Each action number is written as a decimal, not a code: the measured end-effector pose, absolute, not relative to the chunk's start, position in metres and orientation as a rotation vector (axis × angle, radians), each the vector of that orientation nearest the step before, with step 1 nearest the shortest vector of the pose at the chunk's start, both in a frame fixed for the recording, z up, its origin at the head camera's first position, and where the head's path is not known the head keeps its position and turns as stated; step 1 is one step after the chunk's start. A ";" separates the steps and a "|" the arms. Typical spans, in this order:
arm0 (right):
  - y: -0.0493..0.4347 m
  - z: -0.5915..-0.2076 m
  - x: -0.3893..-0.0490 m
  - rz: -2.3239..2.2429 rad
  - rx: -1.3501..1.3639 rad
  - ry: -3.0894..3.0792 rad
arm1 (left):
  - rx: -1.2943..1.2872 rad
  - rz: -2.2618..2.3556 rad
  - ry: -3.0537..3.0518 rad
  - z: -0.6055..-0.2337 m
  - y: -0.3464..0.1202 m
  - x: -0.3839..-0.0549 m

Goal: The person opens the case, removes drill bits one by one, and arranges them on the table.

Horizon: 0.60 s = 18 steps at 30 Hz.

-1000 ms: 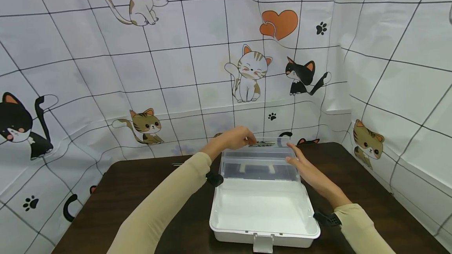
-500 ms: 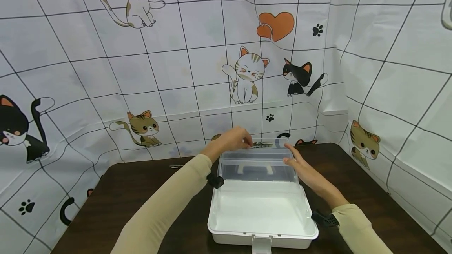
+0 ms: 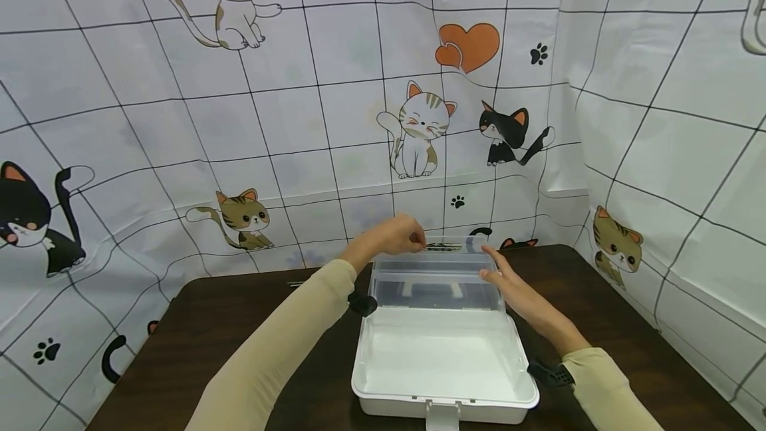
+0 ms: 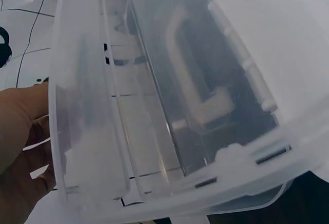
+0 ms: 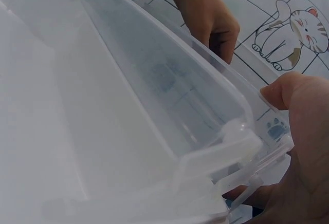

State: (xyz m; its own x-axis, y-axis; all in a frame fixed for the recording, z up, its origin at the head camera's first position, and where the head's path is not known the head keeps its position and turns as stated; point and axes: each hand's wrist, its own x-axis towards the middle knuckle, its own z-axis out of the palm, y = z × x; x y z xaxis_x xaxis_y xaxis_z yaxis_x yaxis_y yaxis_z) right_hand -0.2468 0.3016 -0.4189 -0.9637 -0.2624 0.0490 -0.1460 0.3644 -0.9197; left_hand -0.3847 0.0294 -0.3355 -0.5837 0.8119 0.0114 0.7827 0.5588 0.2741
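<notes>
A white storage box (image 3: pixel 445 358) stands with its front latch (image 3: pixel 443 414) down. Behind it, the clear plastic lid (image 3: pixel 439 290) is folded back, with tray-like sections and a pale handle showing through. My right hand (image 3: pixel 519 294) grips the lid's right edge, thumb on one side and fingers on the other in the right wrist view (image 5: pixel 308 147). At the far left corner, my left hand (image 3: pixel 396 235) has its fingers bent behind the clear wall; whatever they hold is hidden. Thin, dark and silvery pieces (image 3: pixel 444 247) lie just right of its fingertips.
The box stands on a dark wooden table (image 3: pixel 239 331). Another thin metallic piece (image 3: pixel 296 283) lies near the table's back edge, partly behind the left sleeve. A white cat-print sheet (image 3: pixel 335 105) hangs close behind and to the right.
The left hand has shifted very slightly left, away from the thin pieces. My right hand stays on the lid's edge. The head view has shifted slightly.
</notes>
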 end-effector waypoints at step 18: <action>0.302 -0.417 -0.245 -1.659 -0.377 2.512 | 1.310 0.705 2.700 -0.322 -0.015 -0.376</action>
State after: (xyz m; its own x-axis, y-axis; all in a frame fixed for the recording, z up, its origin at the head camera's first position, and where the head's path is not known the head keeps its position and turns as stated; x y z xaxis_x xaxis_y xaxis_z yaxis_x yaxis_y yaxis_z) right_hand -0.2449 0.3018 -0.4175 -0.9634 -0.2639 0.0464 -0.1463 0.3731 -0.9162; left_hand -0.3763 -0.0146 -0.3220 -0.6372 0.7574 0.1425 0.7304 0.5345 0.4252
